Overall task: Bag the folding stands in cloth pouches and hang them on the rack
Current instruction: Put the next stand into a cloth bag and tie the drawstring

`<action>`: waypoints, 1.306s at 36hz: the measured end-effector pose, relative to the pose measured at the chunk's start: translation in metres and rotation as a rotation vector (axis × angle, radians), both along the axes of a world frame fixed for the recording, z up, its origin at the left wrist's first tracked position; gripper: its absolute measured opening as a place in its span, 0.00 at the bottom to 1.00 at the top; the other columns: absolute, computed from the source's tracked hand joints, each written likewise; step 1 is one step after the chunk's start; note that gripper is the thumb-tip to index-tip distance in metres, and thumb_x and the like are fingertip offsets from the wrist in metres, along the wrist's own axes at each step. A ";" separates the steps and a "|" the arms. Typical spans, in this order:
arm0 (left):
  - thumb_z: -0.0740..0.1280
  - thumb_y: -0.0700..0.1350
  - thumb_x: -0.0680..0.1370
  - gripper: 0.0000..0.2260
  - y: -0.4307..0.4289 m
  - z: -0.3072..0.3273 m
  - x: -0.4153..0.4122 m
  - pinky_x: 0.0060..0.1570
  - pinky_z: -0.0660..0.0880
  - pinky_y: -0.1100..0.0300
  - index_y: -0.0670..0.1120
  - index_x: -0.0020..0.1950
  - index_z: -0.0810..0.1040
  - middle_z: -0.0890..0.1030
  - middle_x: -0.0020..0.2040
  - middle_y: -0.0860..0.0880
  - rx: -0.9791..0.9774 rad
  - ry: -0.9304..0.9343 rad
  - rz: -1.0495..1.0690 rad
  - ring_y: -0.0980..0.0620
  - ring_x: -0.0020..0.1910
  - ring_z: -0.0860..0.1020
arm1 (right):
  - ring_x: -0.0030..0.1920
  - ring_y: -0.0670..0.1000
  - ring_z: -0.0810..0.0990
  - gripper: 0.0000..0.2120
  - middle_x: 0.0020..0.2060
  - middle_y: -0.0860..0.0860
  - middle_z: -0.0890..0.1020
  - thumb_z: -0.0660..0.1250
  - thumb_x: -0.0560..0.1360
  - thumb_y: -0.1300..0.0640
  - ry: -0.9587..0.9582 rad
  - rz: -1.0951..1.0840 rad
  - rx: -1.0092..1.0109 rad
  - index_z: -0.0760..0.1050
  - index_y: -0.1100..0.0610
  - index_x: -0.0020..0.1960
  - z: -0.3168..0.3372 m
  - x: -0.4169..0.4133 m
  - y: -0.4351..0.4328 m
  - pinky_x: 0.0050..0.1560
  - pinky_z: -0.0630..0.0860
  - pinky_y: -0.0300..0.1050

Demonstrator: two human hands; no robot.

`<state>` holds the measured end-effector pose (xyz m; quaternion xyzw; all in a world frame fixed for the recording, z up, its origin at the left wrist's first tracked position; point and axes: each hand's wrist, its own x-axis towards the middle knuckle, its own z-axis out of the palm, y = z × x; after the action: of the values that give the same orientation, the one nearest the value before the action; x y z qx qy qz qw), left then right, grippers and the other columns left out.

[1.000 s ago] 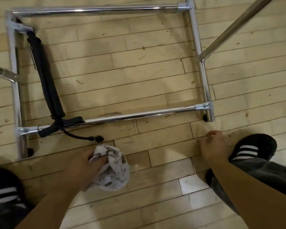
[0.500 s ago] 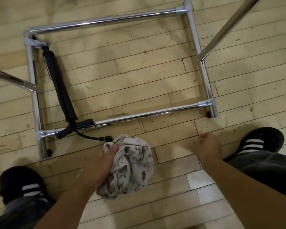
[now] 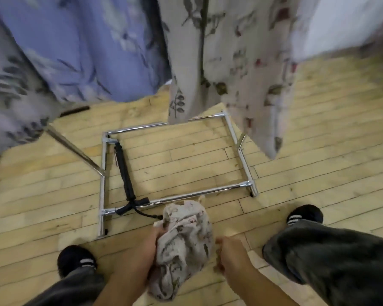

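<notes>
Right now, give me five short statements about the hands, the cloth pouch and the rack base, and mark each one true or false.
1. The left hand holds the crumpled floral cloth pouch in its grip. True.
2. The right hand rests on the shoe. False: it is at the pouch's right edge.
3. The black folded stand lies on the floor inside the chrome tube rack base. True.
4. The black folded stand is already inside the pouch. False: it lies bare on the floor.
5. The floor is grey carpet. False: it is pale wooden plank flooring.
</notes>
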<state>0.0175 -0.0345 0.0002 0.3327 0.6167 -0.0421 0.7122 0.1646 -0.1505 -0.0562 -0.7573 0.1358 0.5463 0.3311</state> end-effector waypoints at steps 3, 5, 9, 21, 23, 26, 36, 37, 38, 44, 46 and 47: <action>0.63 0.46 0.84 0.17 -0.026 0.024 -0.022 0.46 0.77 0.51 0.43 0.39 0.85 0.85 0.31 0.47 0.158 0.064 -0.054 0.43 0.40 0.81 | 0.26 0.51 0.63 0.16 0.26 0.54 0.69 0.54 0.81 0.65 0.066 -0.071 0.063 0.70 0.58 0.36 0.037 -0.012 -0.025 0.28 0.64 0.41; 0.64 0.48 0.82 0.16 -0.050 0.042 -0.038 0.55 0.79 0.51 0.48 0.39 0.87 0.87 0.38 0.49 0.233 0.053 -0.227 0.46 0.46 0.83 | 0.25 0.52 0.64 0.16 0.26 0.54 0.70 0.55 0.83 0.59 0.116 -0.095 0.120 0.72 0.58 0.37 0.064 -0.020 -0.041 0.28 0.63 0.40; 0.66 0.41 0.81 0.12 -0.080 0.071 -0.056 0.40 0.80 0.61 0.59 0.52 0.82 0.86 0.44 0.57 0.374 0.020 -0.493 0.58 0.38 0.84 | 0.27 0.49 0.60 0.27 0.25 0.49 0.67 0.62 0.81 0.41 0.254 -0.042 0.284 0.74 0.51 0.27 0.108 -0.035 -0.068 0.30 0.58 0.41; 0.67 0.44 0.80 0.18 -0.126 0.106 -0.086 0.64 0.78 0.43 0.67 0.63 0.79 0.82 0.64 0.53 0.400 -0.121 -0.130 0.48 0.62 0.79 | 0.43 0.56 0.82 0.11 0.49 0.61 0.86 0.63 0.84 0.60 0.030 0.246 0.614 0.84 0.57 0.59 0.161 -0.071 -0.128 0.43 0.80 0.50; 0.64 0.41 0.82 0.18 -0.128 0.108 -0.085 0.63 0.78 0.42 0.56 0.69 0.79 0.84 0.63 0.45 0.336 -0.160 -0.011 0.42 0.61 0.82 | 0.45 0.58 0.85 0.09 0.49 0.62 0.86 0.65 0.82 0.58 0.008 0.264 0.659 0.83 0.59 0.57 0.162 -0.072 -0.134 0.46 0.83 0.53; 0.63 0.59 0.83 0.16 -0.138 0.110 -0.087 0.62 0.80 0.47 0.55 0.66 0.80 0.86 0.58 0.49 0.297 -0.218 0.036 0.48 0.57 0.85 | 0.46 0.57 0.85 0.10 0.48 0.60 0.86 0.68 0.81 0.57 -0.001 0.258 0.706 0.83 0.60 0.57 0.160 -0.074 -0.140 0.43 0.82 0.50; 0.67 0.57 0.81 0.05 -0.138 0.102 -0.100 0.52 0.82 0.54 0.58 0.50 0.80 0.84 0.51 0.55 0.595 -0.036 -0.035 0.54 0.51 0.82 | 0.41 0.55 0.77 0.05 0.49 0.55 0.81 0.67 0.82 0.55 -0.329 0.077 0.398 0.80 0.50 0.56 0.145 -0.063 -0.153 0.44 0.80 0.53; 0.66 0.58 0.81 0.07 -0.138 0.101 -0.100 0.52 0.83 0.53 0.58 0.51 0.81 0.84 0.51 0.55 0.607 -0.044 -0.049 0.54 0.51 0.83 | 0.39 0.54 0.76 0.06 0.48 0.55 0.80 0.65 0.83 0.56 -0.362 0.053 0.382 0.80 0.49 0.57 0.144 -0.062 -0.153 0.45 0.80 0.54; 0.66 0.58 0.82 0.08 -0.138 0.101 -0.099 0.50 0.83 0.55 0.57 0.52 0.82 0.85 0.51 0.55 0.621 -0.051 -0.078 0.55 0.51 0.83 | 0.35 0.53 0.74 0.09 0.44 0.55 0.80 0.62 0.84 0.57 -0.376 0.033 0.389 0.79 0.48 0.58 0.144 -0.061 -0.152 0.44 0.80 0.55; 0.64 0.58 0.83 0.11 -0.147 0.102 -0.096 0.46 0.79 0.62 0.55 0.50 0.81 0.83 0.47 0.56 0.722 -0.108 -0.282 0.59 0.48 0.81 | 0.45 0.57 0.83 0.13 0.42 0.57 0.84 0.54 0.84 0.66 -0.223 0.083 0.721 0.77 0.66 0.55 0.162 -0.075 -0.147 0.51 0.81 0.54; 0.64 0.58 0.83 0.10 -0.148 0.103 -0.095 0.46 0.79 0.61 0.56 0.50 0.82 0.83 0.47 0.57 0.731 -0.132 -0.304 0.60 0.48 0.81 | 0.55 0.52 0.84 0.13 0.49 0.54 0.87 0.55 0.85 0.63 -0.206 0.173 0.764 0.78 0.65 0.53 0.160 -0.081 -0.148 0.60 0.79 0.51; 0.64 0.58 0.83 0.10 -0.148 0.102 -0.095 0.48 0.80 0.58 0.56 0.50 0.82 0.83 0.48 0.56 0.729 -0.147 -0.311 0.58 0.49 0.81 | 0.58 0.51 0.83 0.13 0.52 0.53 0.87 0.55 0.85 0.62 -0.221 0.240 0.771 0.78 0.63 0.52 0.157 -0.083 -0.149 0.62 0.77 0.50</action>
<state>-0.0771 -0.1827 0.1024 0.6549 0.4810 0.0962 0.5749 0.0814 -0.2993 0.1005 -0.6425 -0.2042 0.5074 0.5368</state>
